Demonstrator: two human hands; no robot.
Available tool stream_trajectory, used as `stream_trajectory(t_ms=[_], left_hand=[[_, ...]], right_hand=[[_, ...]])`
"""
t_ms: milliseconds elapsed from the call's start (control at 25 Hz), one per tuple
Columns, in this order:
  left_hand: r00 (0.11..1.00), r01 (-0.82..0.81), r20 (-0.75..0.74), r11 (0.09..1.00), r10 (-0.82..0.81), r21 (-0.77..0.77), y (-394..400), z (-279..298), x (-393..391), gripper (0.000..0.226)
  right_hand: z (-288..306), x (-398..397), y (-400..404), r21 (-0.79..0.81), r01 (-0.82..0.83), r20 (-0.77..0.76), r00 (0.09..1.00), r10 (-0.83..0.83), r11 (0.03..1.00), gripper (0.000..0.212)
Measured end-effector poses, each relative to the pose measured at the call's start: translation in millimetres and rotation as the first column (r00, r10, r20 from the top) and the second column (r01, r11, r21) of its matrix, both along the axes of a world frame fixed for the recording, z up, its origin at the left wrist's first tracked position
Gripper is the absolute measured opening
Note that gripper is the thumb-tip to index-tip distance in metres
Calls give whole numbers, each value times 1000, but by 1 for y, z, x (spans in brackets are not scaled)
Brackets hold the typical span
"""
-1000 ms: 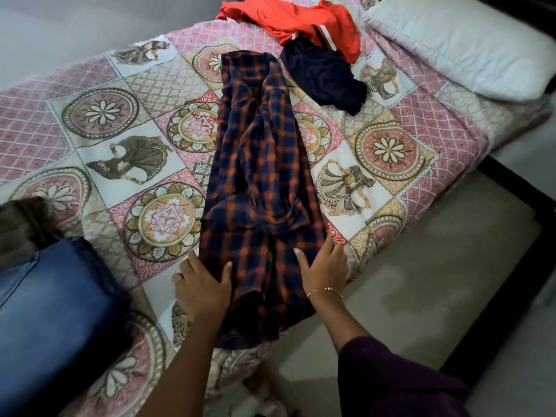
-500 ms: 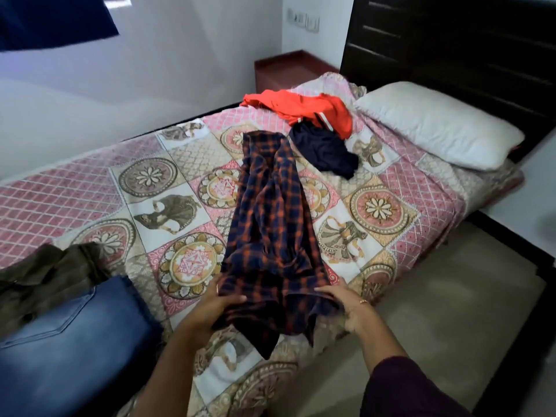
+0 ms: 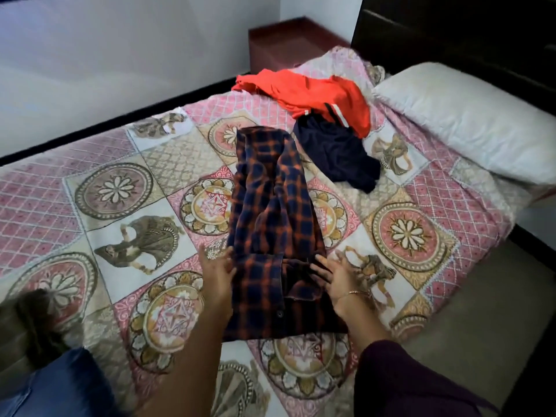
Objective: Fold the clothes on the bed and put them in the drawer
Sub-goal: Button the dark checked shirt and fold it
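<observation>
Shirt (image 3: 272, 236) lies mid-bed, bottom flap folded up. Left hand (image 3: 217, 272) and right hand (image 3: 338, 278) flank it, fingers spread, gripping nothing. Risk: bunched cloth underneath could spring the fold open.

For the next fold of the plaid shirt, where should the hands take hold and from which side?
Probably at the plaid shirt's near folded edge, one corner each. The left hand and right hand already flank it with fingers straight. Come in from both long sides: it lies as a narrow strip running away across the bedspread, so the near end can lift toward the collar.
</observation>
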State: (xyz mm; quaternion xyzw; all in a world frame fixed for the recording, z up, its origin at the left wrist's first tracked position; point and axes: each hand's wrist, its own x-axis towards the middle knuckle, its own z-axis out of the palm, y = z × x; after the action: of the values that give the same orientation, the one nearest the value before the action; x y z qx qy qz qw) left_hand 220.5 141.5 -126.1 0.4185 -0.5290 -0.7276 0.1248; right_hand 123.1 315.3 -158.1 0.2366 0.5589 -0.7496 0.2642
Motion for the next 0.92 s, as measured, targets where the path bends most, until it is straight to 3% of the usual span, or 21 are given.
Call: stream_trajectory(t_ms=[40,80,120,160,200,240,280,360,440,520,560,640,680,760,840,920], left_hand=[[980,181,123,952,-154,-249,3,-15,1,50],[905,415,291,795,-310,-442,6,-30,3,52],[767,637,497,569,-405,-520,8,-42,5,58],[617,786,677,353,-402,-507,7,-55,5,72],[543,840,757,245,-364,-484,6,-65,0,90],[507,862,795,200,-333,-466,7,-72,-7,100],[478,879,824,168,-305,-447,9,-73,-12,103],[452,892,855,134,-253,-432,13,-77,-19,102],[477,879,852,139,-215,-457,14,-80,-21,106],[596,801,773,239,-216,-550,12,-78,-19,111],[688,723,693,297,-216,-624,13,-74,-15,107],[807,590,553,348,-209,-729,15,-68,-5,92],[838,546,502,339,-214,-766,18,-68,1,87],[856,511,449,282,-257,-812,31,-66,10,82],[862,492,428,245,-270,-836,44,-61,12,79],[849,511,443,231,-289,-828,52,-57,12,82]], right_hand=[[-10,4,-4,192,-87,-130,985,113,978,43],[-16,8,-7,413,-177,-237,926,293,893,39],[-21,11,-11,627,-278,-261,805,532,728,52],[-25,10,-12,806,-347,-161,652,741,480,81],[-30,6,-15,909,-358,-1,513,858,215,103],[-32,2,-21,943,-333,136,422,896,14,107],[-32,-1,-27,946,-309,221,395,892,-97,95],[-33,-8,-42,922,-352,314,437,843,-161,68],[-34,-12,-56,917,-378,323,515,794,-128,63],[-26,-15,-62,939,-302,118,735,668,167,61],[-19,-13,-60,922,-151,-55,861,506,357,62],[-8,-7,-46,827,136,-243,962,129,545,51],[-6,-1,-39,779,158,-199,980,0,606,38],[-1,17,-29,678,86,-36,996,-84,730,19],[7,25,-27,509,37,58,995,-78,860,24],[21,19,-29,41,76,173,981,-82,996,32]])
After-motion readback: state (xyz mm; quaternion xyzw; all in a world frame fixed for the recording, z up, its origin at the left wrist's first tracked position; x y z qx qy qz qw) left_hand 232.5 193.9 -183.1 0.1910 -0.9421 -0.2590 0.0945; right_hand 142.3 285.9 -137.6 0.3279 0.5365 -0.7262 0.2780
